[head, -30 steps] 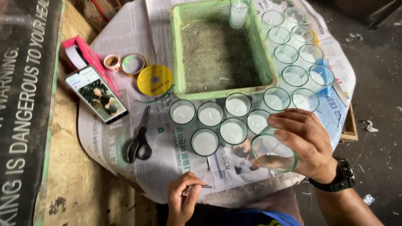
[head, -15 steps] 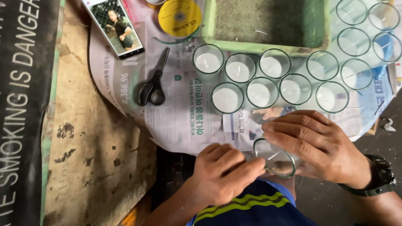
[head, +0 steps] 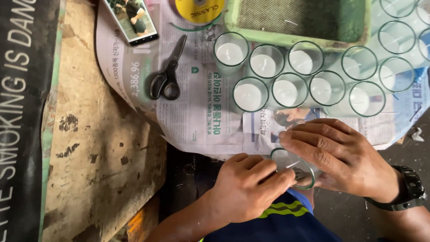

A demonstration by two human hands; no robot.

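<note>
So there's a newspaper [head: 197, 112] spread over a worn wooden board [head: 98, 148], and black scissors [head: 166, 76] lie closed on it, left of two rows of clear glass cups with white wax [head: 286, 74] that sit touching each other. Behind the cups is a green tray [head: 295, 40] with a dark mesh-like inside, a yellow disc [head: 199, 9] sits just left of the tray at the top edge, and a phone [head: 131, 20] with its screen lit lies further left. A black banner with pale lettering [head: 20, 121] runs down the far left side.
</note>
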